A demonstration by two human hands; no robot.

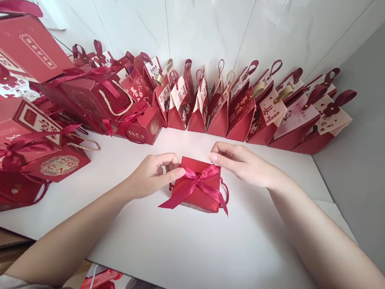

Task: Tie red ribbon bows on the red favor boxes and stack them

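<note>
Rear wall (203, 24): white tile, grey veining. Right wall (377, 111): plain grey. Table (237, 252): white, softly lit.

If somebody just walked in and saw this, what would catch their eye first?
Probably the small red box with a glossy bow on top, in the middle of the white table, between the left hand and the right hand. Next, likely the row of pointed red-and-white boxes with strap loops, along the marbled wall. The heap of red gift boxes fills the left side.
</note>
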